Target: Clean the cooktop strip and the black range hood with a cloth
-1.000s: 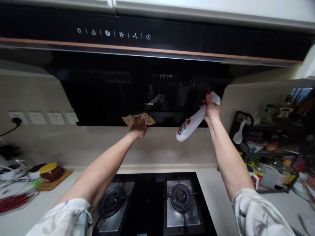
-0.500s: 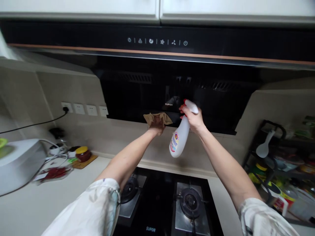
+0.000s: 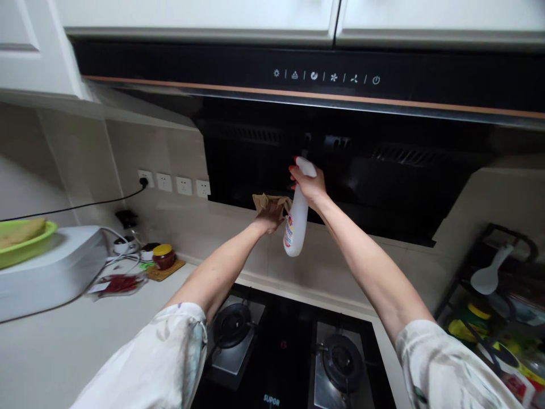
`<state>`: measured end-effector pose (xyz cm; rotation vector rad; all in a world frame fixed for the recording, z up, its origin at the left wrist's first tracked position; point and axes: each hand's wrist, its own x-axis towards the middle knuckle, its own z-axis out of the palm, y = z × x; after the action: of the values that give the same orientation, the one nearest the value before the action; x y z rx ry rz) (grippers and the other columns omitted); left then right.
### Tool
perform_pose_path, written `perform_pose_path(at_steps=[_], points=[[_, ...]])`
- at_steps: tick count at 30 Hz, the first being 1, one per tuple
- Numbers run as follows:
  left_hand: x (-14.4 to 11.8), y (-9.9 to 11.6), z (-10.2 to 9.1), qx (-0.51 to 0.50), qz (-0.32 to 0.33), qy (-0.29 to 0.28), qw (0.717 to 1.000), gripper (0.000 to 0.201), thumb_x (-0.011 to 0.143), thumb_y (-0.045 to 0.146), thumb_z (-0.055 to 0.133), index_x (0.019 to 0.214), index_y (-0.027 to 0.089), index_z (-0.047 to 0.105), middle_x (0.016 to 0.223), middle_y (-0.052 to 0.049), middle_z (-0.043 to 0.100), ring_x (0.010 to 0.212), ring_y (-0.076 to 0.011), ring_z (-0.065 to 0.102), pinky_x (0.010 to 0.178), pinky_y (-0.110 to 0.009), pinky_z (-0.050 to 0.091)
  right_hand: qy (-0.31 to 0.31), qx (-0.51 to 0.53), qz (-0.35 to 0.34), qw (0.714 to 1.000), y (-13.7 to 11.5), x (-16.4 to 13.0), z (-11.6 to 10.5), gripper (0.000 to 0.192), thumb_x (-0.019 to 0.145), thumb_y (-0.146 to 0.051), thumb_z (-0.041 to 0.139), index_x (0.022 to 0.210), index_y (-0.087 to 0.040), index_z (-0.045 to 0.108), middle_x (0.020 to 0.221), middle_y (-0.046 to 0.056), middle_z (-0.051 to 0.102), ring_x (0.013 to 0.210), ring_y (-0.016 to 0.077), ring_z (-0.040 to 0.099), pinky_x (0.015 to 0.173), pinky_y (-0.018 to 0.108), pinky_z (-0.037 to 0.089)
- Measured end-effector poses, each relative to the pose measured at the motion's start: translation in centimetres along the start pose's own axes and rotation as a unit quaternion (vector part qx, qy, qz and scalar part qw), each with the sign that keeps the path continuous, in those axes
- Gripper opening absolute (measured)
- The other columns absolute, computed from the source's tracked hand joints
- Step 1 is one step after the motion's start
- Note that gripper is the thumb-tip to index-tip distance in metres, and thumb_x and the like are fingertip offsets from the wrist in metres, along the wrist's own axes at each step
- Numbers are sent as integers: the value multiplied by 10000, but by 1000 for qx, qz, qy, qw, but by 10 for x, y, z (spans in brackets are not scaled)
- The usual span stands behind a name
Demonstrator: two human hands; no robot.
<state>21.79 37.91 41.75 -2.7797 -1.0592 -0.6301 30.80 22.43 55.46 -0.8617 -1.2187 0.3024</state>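
Note:
My right hand (image 3: 311, 184) is wrapped round the neck of a white spray bottle (image 3: 297, 227) with a red nozzle, held in front of the black range hood (image 3: 366, 196). The bottle tilts slightly, its nozzle toward the hood's lower panel. My left hand (image 3: 271, 218) grips a tan cloth (image 3: 264, 202) at the bottom edge of that panel, just left of the bottle. Part of the cloth lies behind the bottle and my fingers.
Below is a black gas hob (image 3: 276, 363) with two burners. To the left on the counter are a yellow-lidded jar (image 3: 164, 257), a pack of dried red peppers (image 3: 121, 283) and a white appliance (image 3: 46, 272). A crowded rack (image 3: 489, 295) stands at right.
The view has swung left. Relative to the hood, my right hand and the spray bottle have moved left, closer to the cloth. My left hand still holds the cloth.

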Motion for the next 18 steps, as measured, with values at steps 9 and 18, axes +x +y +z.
perform_pose_path(at_steps=[9, 18], points=[[-8, -36, 9, -4, -3, 6, 1000, 682, 1057, 377, 409, 1667, 112, 255, 1753, -195, 99, 1636, -329, 4, 1298, -495, 195, -12, -120, -102, 987, 7, 6, 20, 338, 835, -495, 770, 1013, -240, 637, 809, -16, 597, 869, 180, 643, 859, 371, 573], [-24, -75, 12, -50, -70, 48, 995, 712, 1048, 350, 365, 1658, 28, 184, 1727, -281, 76, 1624, -393, 7, 1289, -529, 186, -72, -455, -73, 884, 0, -8, 77, 291, 958, -401, 661, 1166, -220, 570, 1079, 110, 646, 1212, 335, 587, 977, 504, 540]])
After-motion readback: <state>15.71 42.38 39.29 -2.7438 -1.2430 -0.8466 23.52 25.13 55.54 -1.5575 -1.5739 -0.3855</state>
